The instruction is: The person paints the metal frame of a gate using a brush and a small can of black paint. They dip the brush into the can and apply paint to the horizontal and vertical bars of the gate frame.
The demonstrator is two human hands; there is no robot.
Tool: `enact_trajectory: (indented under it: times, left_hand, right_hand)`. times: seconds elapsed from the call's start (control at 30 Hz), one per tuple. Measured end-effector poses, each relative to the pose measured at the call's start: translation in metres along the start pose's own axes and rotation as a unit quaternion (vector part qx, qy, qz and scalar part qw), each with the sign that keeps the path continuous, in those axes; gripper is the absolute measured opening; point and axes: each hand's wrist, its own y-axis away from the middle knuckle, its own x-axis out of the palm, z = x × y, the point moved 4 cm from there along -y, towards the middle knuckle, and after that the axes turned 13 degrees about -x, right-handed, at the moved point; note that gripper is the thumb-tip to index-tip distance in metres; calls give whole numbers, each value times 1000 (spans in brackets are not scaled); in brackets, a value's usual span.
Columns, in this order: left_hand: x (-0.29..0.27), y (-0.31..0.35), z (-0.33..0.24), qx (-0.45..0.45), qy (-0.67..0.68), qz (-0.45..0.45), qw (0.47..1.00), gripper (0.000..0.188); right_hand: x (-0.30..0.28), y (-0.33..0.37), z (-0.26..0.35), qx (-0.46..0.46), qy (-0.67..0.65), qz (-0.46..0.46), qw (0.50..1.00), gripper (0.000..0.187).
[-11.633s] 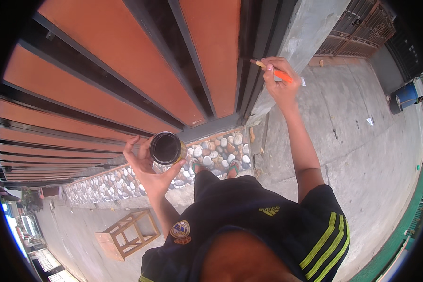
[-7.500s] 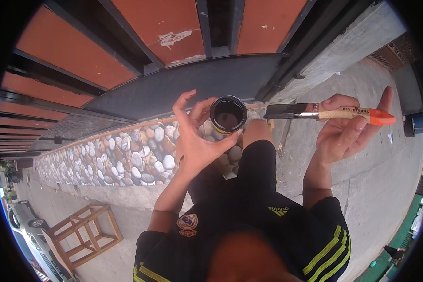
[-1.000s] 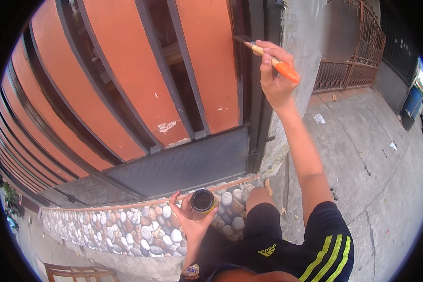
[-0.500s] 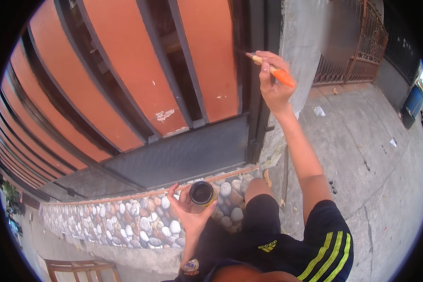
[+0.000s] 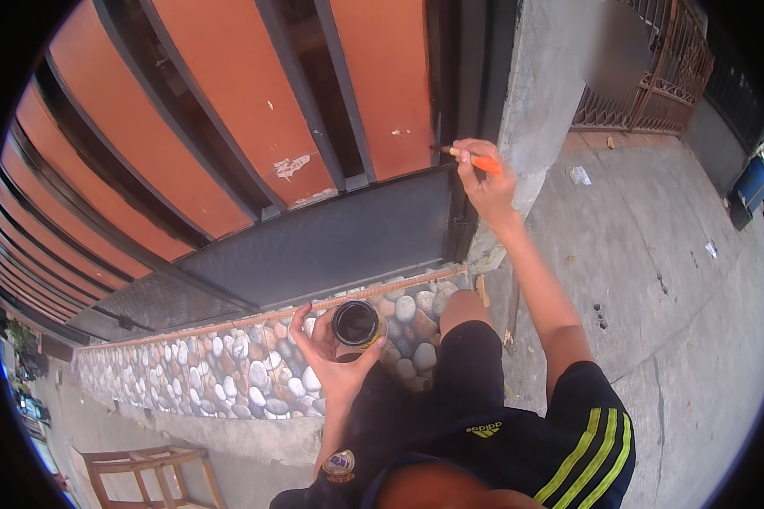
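Observation:
My right hand (image 5: 490,185) grips a paintbrush (image 5: 485,164) with an orange handle end. Its dark bristles point left and meet, or come very near, the dark upright frame bar (image 5: 435,127) beside the last orange panel. Down at lap height my left hand (image 5: 338,360) is wrapped round a small open can (image 5: 355,323) of dark paint, its mouth facing up. The gate (image 5: 255,119) before me has orange panels between dark bars, above a dark grey sheet (image 5: 339,233). Bare pale chips (image 5: 290,167) mark the panels' lower ends.
A pebble-faced ledge (image 5: 229,373) runs under the gate. To the right of the gate stands a grey concrete post (image 5: 539,93). A wooden frame (image 5: 148,475) lies at the lower left. Farther right are a rusty gate (image 5: 654,93) and a blue bin (image 5: 749,191).
My right hand has moved down along the dark upright with the paintbrush. My left hand and the can have shifted slightly left and up in view, and the view has tilted a little.

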Motion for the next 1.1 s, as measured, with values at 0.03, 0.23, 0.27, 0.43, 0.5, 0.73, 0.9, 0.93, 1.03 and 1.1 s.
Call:
enact_trajectory:
  times: [0.03,0.23,0.27,0.43,0.5,0.73,0.9,0.93,1.03,1.1]
  left_hand:
    - [1,1,-2,-4,-4,-1,1000,104]
    - [3,8,-10,-18,6,-23,1000,104]
    - [1,10,-9,-19,4,-25,999,104]
    - [-1,17,-6,-31,-11,-32,999,102]
    - [-4,17,-3,-20,-22,-32,999,103]
    - [-4,24,-7,-17,-10,-43,999,102]
    - [-3,25,-4,-17,-9,-36,999,103]
    - [-2,25,-4,-17,-12,-35,999,103]
    - [-1,25,-4,-13,-18,-32,999,103]
    - [-2,26,-4,-16,-15,-35,999,103]
  right_hand:
    - [3,-11,-2,5,-2,1,1000,10]
    - [-8,-43,12,-88,-64,-124,986,9]
    - [-9,-32,13,-72,-74,-115,988,9]
    - [2,35,9,31,-6,15,999,12]
    - [6,35,9,53,11,32,998,12]
    - [-3,0,8,-24,-22,-92,995,7]
    - [-2,36,5,42,28,4,999,8]
    - [0,33,7,49,26,16,998,8]
    - [4,17,1,42,-11,1,999,9]
    - [-1,-2,6,-31,-34,-75,996,9]
